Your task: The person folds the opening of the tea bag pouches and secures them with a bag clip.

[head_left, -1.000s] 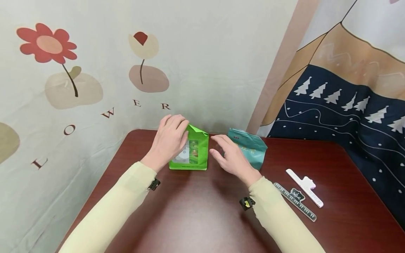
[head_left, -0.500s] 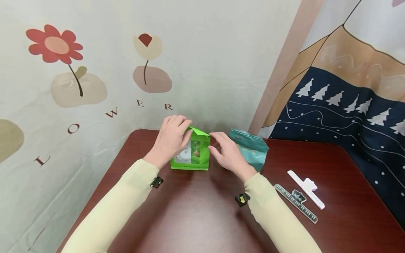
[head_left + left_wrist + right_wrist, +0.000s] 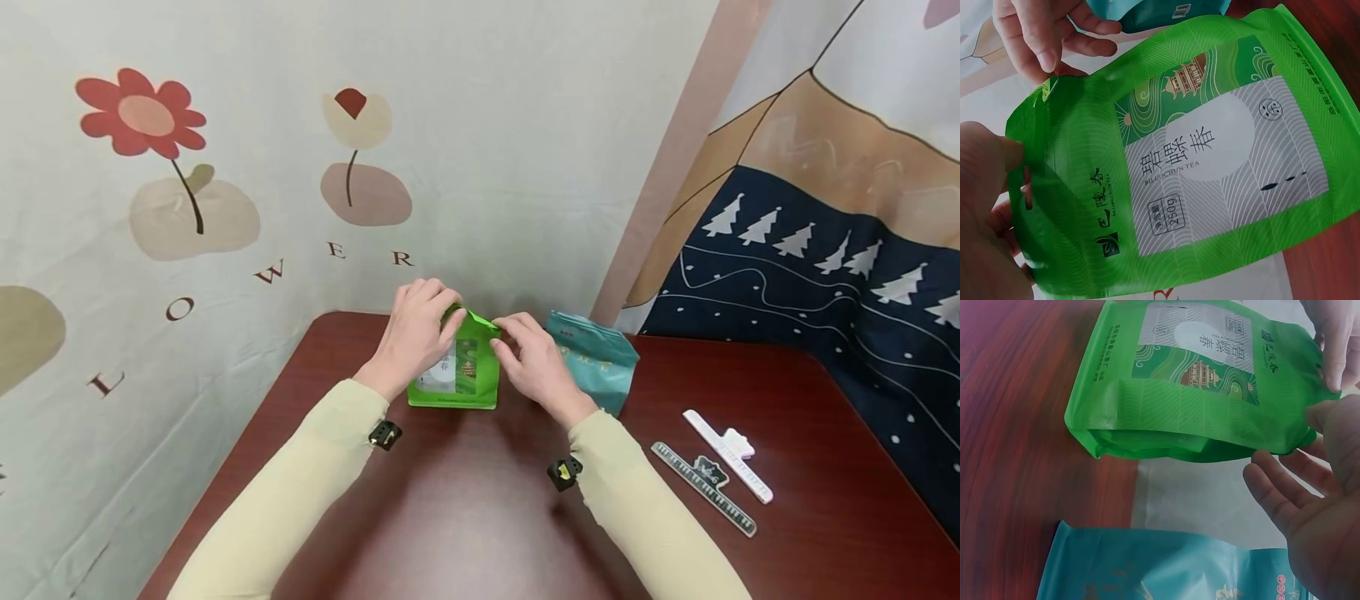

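A bright green tea bag (image 3: 486, 379) stands upright near the table's back edge, its printed label facing forward. At its top left, my left hand (image 3: 417, 335) grips the top edge; in the left wrist view the thumb (image 3: 997, 150) lies over the front beside the handle slot. My right hand (image 3: 536, 360) pinches the top right corner, thumb in front and fingers behind, as the right wrist view shows. The bag's side gusset (image 3: 1166, 442) is folded inward. Part of the label is hidden behind my left hand in the head view.
A teal bag (image 3: 603, 371) stands just right of my right hand. Two long sealing clips, one white (image 3: 727, 454) and one dark with a keyboard pattern (image 3: 705, 487), lie on the right of the dark red table (image 3: 450, 517). A printed cloth hangs behind.
My right hand has moved left from beside the green tea bag and now pinches its top corner. My left hand stays on the top edge. The view has shifted slightly.
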A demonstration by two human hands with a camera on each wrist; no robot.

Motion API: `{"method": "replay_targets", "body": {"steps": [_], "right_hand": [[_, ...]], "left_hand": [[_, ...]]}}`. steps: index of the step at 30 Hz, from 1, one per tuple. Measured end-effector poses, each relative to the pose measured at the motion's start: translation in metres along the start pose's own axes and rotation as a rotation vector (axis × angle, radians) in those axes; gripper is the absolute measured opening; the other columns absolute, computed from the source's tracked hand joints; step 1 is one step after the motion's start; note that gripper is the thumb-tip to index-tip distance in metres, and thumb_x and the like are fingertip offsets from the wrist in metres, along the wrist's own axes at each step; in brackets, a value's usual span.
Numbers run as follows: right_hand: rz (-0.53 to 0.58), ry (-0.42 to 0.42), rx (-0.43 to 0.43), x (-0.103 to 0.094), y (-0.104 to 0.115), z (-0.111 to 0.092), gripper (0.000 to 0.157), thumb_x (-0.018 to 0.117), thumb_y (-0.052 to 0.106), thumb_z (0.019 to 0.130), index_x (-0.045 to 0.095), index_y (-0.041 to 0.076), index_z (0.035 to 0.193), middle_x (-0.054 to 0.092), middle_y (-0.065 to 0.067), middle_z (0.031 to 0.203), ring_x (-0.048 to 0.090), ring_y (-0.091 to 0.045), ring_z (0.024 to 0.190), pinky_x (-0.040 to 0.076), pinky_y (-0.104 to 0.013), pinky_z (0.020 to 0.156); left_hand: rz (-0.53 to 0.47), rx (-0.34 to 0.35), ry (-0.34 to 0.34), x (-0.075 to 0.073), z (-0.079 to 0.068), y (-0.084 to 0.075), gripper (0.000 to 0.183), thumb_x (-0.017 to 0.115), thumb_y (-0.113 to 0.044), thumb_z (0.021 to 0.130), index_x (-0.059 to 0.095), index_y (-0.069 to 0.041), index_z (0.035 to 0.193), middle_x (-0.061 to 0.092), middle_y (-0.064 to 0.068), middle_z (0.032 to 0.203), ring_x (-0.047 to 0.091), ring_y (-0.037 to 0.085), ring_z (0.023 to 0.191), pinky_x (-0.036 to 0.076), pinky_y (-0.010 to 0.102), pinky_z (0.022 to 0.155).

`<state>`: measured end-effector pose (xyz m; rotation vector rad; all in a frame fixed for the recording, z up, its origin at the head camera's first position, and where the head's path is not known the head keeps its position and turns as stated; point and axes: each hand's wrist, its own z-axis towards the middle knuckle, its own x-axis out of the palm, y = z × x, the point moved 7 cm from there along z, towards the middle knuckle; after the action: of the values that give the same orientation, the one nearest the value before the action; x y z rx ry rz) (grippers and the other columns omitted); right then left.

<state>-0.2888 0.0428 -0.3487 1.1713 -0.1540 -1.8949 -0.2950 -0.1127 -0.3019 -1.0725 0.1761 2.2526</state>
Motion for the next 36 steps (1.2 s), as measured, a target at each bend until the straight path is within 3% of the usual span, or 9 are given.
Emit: {"method": "replay_targets", "body": {"steps": [8,18,27,36], "right_hand": [[-0.021,-0.064,0.011,0.000,0.001,0.007,0.019,0.058,0.015,0.097,0.068,0.007,0.111,0.060,-0.005,0.099,0.054,-0.015,0.077,0.049,-0.030,0.069],[-0.005,-0.045,0.092,0.003,-0.001,0.015,0.019,0.054,0.013,0.099,0.070,0.004,0.106,0.065,-0.007,0.095,0.062,-0.016,0.073,0.051,-0.031,0.070],[0.135,0.021,0.206,0.008,-0.006,0.018,0.022,0.050,0.011,0.101,0.069,0.003,0.109,0.062,-0.009,0.094,0.066,-0.015,0.064,0.053,-0.021,0.059],[0.170,0.039,0.247,0.012,-0.008,0.020,0.018,0.052,0.010,0.100,0.070,0.006,0.100,0.063,-0.007,0.075,0.067,-0.018,0.062,0.053,-0.023,0.058]], "left_hand": [[-0.035,-0.060,0.012,0.005,0.003,0.001,0.016,0.058,-0.025,0.097,0.067,-0.011,0.095,0.055,0.003,0.089,0.049,0.025,0.085,0.035,0.046,0.089],[-0.031,-0.111,0.020,0.014,0.004,0.005,0.020,0.054,-0.027,0.099,0.065,-0.012,0.094,0.058,0.004,0.092,0.051,0.026,0.088,0.034,0.046,0.088],[-0.009,-0.119,0.026,0.017,0.006,0.004,0.015,0.054,-0.024,0.099,0.065,-0.014,0.094,0.059,0.002,0.090,0.050,0.026,0.088,0.031,0.046,0.086],[-0.010,-0.091,0.046,0.017,0.007,0.002,0.010,0.058,-0.023,0.097,0.063,-0.015,0.094,0.058,0.001,0.090,0.048,0.024,0.087,0.030,0.046,0.085]]}}
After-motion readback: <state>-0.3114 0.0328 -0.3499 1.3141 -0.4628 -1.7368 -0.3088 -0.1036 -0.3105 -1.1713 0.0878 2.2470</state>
